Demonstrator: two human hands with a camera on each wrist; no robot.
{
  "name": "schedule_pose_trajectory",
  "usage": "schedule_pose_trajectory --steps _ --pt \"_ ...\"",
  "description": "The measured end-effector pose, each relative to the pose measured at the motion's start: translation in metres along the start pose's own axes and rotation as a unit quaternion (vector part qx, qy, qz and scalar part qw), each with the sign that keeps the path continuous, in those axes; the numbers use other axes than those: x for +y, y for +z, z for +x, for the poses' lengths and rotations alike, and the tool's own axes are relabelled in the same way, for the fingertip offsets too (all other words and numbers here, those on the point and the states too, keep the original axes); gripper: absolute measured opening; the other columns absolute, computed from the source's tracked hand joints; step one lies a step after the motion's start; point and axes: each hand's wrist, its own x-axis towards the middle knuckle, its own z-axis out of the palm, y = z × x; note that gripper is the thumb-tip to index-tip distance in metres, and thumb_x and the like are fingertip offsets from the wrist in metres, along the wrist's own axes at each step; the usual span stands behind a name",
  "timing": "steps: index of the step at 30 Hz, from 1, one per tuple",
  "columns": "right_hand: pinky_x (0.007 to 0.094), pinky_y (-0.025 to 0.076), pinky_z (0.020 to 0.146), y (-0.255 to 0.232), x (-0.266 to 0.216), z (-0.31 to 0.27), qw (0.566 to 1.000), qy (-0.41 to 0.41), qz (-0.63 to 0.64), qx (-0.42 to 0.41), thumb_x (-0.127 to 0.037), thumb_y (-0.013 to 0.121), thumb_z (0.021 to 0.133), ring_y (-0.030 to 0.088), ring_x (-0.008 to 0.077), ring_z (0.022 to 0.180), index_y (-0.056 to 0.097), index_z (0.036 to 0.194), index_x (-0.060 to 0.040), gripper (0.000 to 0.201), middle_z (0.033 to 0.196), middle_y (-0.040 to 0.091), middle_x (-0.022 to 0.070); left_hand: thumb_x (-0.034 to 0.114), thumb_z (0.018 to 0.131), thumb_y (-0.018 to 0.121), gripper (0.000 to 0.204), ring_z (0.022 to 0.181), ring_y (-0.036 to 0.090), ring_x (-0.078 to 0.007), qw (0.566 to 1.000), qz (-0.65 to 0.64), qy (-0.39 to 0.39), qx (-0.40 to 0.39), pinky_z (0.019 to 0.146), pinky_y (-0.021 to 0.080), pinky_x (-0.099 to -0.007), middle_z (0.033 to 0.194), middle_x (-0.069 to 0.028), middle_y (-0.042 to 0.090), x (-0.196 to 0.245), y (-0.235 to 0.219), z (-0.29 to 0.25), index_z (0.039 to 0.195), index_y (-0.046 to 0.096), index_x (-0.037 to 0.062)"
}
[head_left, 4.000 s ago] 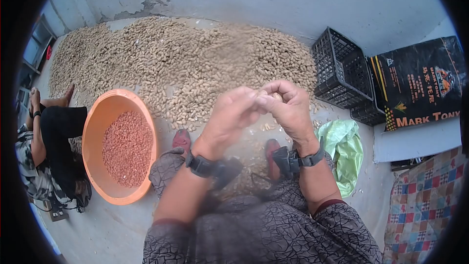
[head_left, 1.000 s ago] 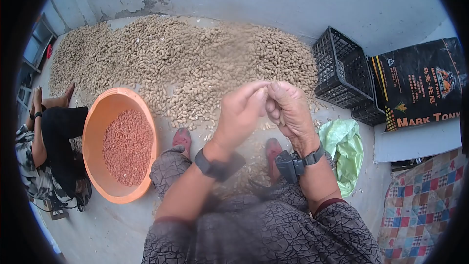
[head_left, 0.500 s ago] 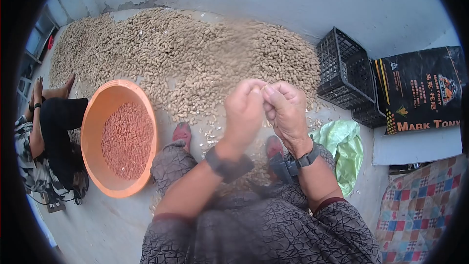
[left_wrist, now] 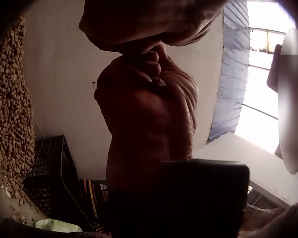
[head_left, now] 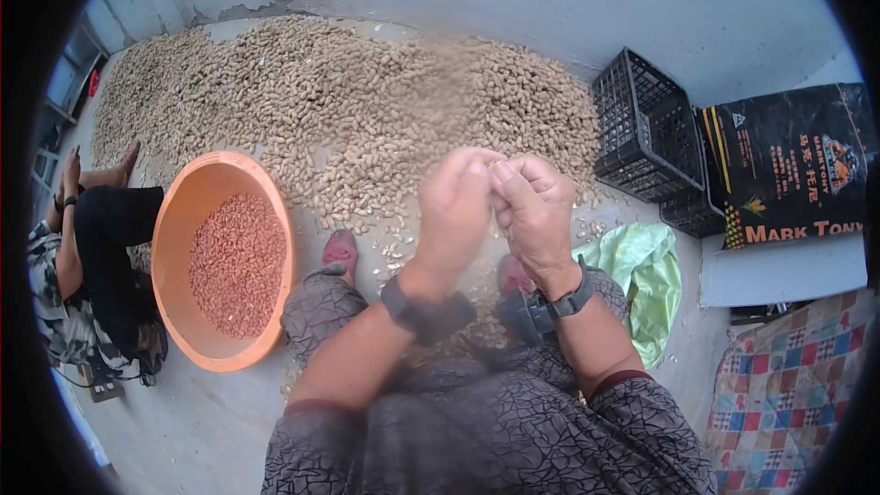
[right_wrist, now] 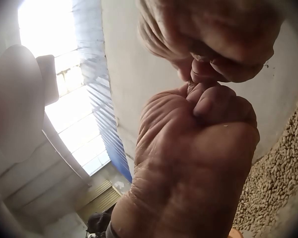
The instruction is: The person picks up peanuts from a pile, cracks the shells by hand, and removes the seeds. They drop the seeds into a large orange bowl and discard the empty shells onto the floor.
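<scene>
My left hand [head_left: 449,220] and right hand [head_left: 541,220] meet fingertip to fingertip in front of the body, in the middle of the head view. Their fingers are curled, and the thumbs and forefingers pinch a small peanut [right_wrist: 191,86], mostly hidden between them. In the right wrist view the right palm faces the camera with its fingers folded in. The left wrist view is dark, with the two hands touching at the fingers. Beyond the hands spreads a big heap of unshelled peanuts [head_left: 357,119]. An orange basin [head_left: 165,266] with shelled red kernels [head_left: 238,266] stands at left.
Black plastic crates [head_left: 632,128] stand at right of the heap, beside a black printed sack [head_left: 788,165]. A pale green bag [head_left: 642,284] lies near the right leg. Shells litter the floor between the shoes. Another person [head_left: 101,247] sits at far left.
Four seconds ago a peanut showed in the right fingers; now the fingertips cover it. The left hand has shifted right and turned. Over the last half second the hands barely move.
</scene>
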Motion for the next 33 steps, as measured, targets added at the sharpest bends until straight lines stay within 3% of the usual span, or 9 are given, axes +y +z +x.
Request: schedule_pose_trajectory --steps 7,9,11,13,15,18,21,23,33 --pt "0.0157 0.03 0.042 0.007 -0.004 -0.005 0.999 -0.032 0.013 0.001 -0.015 0.056 0.088 0.039 0.0017 0.047 0.06 0.079 -0.0026 0.015 0.06 0.051 -0.0021 0.014 0.095 0.038 0.021 0.058 0.046 -0.0038 0.996 -0.051 -0.073 0.025 0.043 0.033 -0.0155 0.075 -0.0014 0.052 0.011 0.001 0.001 0.098 0.053 -0.0003" --pt "0.0156 0.03 0.042 0.008 -0.007 -0.005 0.998 -0.034 0.047 -0.002 -0.014 0.056 0.088 0.04 0.0016 0.047 0.061 0.08 -0.0022 0.015 0.06 0.05 -0.0023 0.016 0.096 0.039 0.021 0.055 0.041 -0.0014 0.997 0.08 0.003 0.015 0.039 0.028 -0.0136 0.074 0.0005 0.049 0.009 0.001 0.002 0.097 0.053 0.0005" --pt "0.0224 0.047 0.048 0.005 -0.009 -0.005 0.996 -0.008 0.079 -0.037 -0.006 0.05 0.089 0.058 0.0114 0.055 0.056 0.086 0.0061 0.014 0.068 0.059 0.0085 0.019 0.097 0.039 0.023 0.053 0.04 -0.0014 0.996 0.081 0.0 0.025 0.039 0.029 -0.0137 0.074 0.0012 0.048 0.002 -0.001 0.004 0.097 0.053 0.0008" --pt "0.0227 0.047 0.049 0.005 -0.008 -0.004 0.996 -0.01 0.078 -0.037 -0.006 0.051 0.089 0.058 0.0119 0.055 0.056 0.088 0.0062 0.013 0.069 0.059 0.009 0.021 0.097 0.039 0.024 0.052 0.039 -0.0014 0.996 0.081 -0.004 0.034 0.039 0.029 -0.0138 0.074 0.0018 0.046 0.005 0.0 0.006 0.097 0.053 0.0011" --pt "0.0229 0.048 0.049 0.005 -0.004 -0.004 0.996 -0.011 0.077 -0.038 -0.005 0.051 0.088 0.058 0.0123 0.055 0.056 0.09 0.0063 0.013 0.069 0.06 0.0094 0.025 0.098 0.039 0.028 0.048 0.037 -0.002 0.985 -0.125 -0.116 0.023 0.039 0.03 -0.0146 0.068 0.003 0.044 0.012 0.0 0.005 0.097 0.053 0.0015" --pt "0.0231 0.05 0.052 0.007 0.003 -0.006 0.996 -0.079 0.02 -0.031 -0.003 0.053 0.087 0.059 0.0134 0.055 0.056 0.092 0.0069 0.012 0.073 0.061 0.0097 0.03 0.097 0.04 0.031 0.045 0.036 -0.0031 0.944 -0.255 -0.208 0.031 0.038 0.03 -0.0159 0.062 0.0036 0.043 0.012 -0.003 0.006 0.094 0.053 0.0024" --pt "0.024 0.049 0.054 0.01 0.003 -0.006 0.984 -0.159 -0.071 -0.024 0.001 0.058 0.082 0.06 0.0147 0.059 0.057 0.096 0.006 0.014 0.076 0.062 0.0104 0.032 0.096 0.041 0.031 0.043 0.035 -0.0043 0.957 -0.189 -0.213 0.048 0.038 0.029 -0.018 0.058 0.0035 0.043 0.019 0.0 0.01 0.086 0.053 0.0051" --pt "0.0261 0.048 0.054 0.005 0.008 -0.004 0.914 -0.306 -0.264 -0.024 0.002 0.061 0.077 0.061 0.0165 0.062 0.058 0.098 0.0041 0.021 0.077 0.062 0.0113 0.031 0.096 0.04 0.031 0.052 0.042 -0.0059 0.971 -0.144 -0.189 0.005 0.044 0.034 -0.0202 0.065 0.0016 0.047 0.018 -0.011 0.009 0.086 0.053 0.005" --pt "0.0286 0.048 0.056 0.002 0.003 0.001 0.895 -0.335 -0.295 -0.012 0.004 0.06 0.076 0.062 0.0176 0.065 0.06 0.095 0.0022 0.018 0.076 0.062 0.0105 0.026 0.094 0.046 0.026 0.045 0.041 -0.0062 0.953 -0.181 -0.241 0.001 0.039 0.029 -0.0192 0.061 -0.0002 0.051 0.025 -0.012 0.012 0.08 0.053 0.0058"
